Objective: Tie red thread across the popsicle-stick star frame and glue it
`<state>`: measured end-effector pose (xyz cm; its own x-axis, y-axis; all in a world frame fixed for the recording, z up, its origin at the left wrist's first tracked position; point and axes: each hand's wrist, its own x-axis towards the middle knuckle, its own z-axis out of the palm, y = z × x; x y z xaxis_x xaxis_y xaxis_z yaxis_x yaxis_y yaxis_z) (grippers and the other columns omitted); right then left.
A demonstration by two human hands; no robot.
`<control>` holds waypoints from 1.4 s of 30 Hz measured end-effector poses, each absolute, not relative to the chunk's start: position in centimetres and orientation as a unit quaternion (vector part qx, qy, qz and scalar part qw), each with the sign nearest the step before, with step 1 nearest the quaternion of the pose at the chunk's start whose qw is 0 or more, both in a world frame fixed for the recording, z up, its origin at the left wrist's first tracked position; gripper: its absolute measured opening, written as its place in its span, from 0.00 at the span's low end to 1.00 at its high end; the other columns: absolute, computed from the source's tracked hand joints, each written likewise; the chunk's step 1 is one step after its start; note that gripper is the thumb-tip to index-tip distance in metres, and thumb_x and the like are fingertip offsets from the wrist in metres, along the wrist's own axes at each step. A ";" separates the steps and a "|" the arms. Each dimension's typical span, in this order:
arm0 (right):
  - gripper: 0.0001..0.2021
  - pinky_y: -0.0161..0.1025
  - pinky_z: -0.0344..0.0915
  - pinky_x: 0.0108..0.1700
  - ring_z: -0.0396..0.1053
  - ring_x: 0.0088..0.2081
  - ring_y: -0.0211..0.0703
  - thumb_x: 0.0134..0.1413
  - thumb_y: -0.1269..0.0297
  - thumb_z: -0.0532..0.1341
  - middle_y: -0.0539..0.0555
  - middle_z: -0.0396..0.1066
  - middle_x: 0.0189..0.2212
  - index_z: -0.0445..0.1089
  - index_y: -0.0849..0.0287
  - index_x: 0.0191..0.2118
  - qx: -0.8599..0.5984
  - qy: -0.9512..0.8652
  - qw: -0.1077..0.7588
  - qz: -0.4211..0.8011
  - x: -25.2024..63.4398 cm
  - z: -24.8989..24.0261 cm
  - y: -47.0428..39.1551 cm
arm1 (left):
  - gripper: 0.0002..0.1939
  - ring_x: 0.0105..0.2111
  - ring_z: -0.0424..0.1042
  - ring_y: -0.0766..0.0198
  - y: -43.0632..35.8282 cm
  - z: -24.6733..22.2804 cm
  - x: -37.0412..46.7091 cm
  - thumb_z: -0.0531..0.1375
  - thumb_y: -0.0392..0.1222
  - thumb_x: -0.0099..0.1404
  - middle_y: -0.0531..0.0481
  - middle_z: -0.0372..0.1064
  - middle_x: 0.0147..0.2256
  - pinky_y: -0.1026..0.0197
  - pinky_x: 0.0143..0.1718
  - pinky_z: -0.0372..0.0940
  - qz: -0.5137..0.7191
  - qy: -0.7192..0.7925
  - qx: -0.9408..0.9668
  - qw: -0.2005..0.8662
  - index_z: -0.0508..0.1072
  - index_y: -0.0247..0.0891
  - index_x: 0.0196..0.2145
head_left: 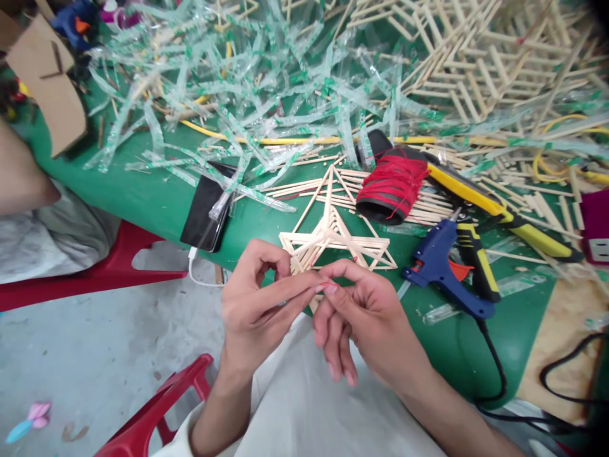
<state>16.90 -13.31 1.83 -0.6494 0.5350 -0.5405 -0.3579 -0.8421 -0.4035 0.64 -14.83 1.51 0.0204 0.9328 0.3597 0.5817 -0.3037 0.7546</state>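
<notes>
My left hand point(266, 298) and my right hand point(356, 311) meet fingertip to fingertip near the table's front edge. Between them runs a short piece of red thread point(329, 285), pinched by both. Just behind, a star frame point(328, 236) made of thin wooden sticks lies on the green table, its lower part hidden by my hands. A bit of red shows on its sticks. To the right of the star stands a dark tube wound with red thread point(392, 181). A blue glue gun point(442, 266) lies to the right of my right hand.
Yellow-and-black cutter point(476, 190) and yellow-handled pliers point(478, 260) lie at the right. A black phone point(208, 209) with a white cable is left. Plastic wrappers point(247, 82) and stacked stick frames point(495, 57) cover the back. Red chairs point(157, 406) and another person's arm point(23, 171) are left.
</notes>
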 end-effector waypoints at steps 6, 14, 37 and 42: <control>0.15 0.23 0.61 0.10 0.69 0.12 0.35 0.60 0.52 0.65 0.41 0.71 0.17 0.61 0.56 0.36 -0.379 -0.154 0.278 0.869 16.3 2.1 -13.3 | 0.14 0.33 0.66 0.71 -14.7 1.7 0.7 0.69 0.28 0.61 0.54 0.62 0.33 0.66 0.31 0.65 0.425 0.553 0.686 0.207 0.82 0.43 0.42; 0.15 0.25 0.60 0.10 0.67 0.11 0.35 0.61 0.51 0.64 0.42 0.68 0.15 0.64 0.57 0.35 -0.436 -0.199 0.293 0.828 15.8 2.1 -13.6 | 0.13 0.29 0.69 0.70 -15.2 3.7 -0.7 0.68 0.44 0.65 0.54 0.71 0.31 0.65 0.29 0.66 0.389 0.558 0.682 0.269 0.76 0.39 0.46; 0.13 0.25 0.60 0.13 0.65 0.13 0.31 0.66 0.54 0.59 0.42 0.66 0.17 0.63 0.56 0.35 -0.468 -0.256 0.298 0.791 15.5 1.7 -14.1 | 0.18 0.17 0.55 0.71 -14.6 4.6 2.2 0.51 0.36 0.75 0.59 0.56 0.19 0.63 0.21 0.50 0.097 0.617 0.776 0.088 0.59 0.39 0.25; 0.13 0.25 0.61 0.13 0.66 0.13 0.31 0.66 0.52 0.59 0.42 0.67 0.18 0.64 0.56 0.36 -0.466 -0.260 0.295 0.793 15.4 1.5 -14.2 | 0.12 0.21 0.61 0.71 -15.2 4.5 2.1 0.50 0.31 0.74 0.58 0.63 0.25 0.64 0.24 0.54 0.123 0.628 0.761 0.106 0.63 0.39 0.31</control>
<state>15.44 -14.17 1.51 -0.3914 0.7095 -0.5859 -0.2254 -0.6913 -0.6865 2.08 -15.16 4.54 0.1818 0.9818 0.0545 0.9296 -0.1897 0.3160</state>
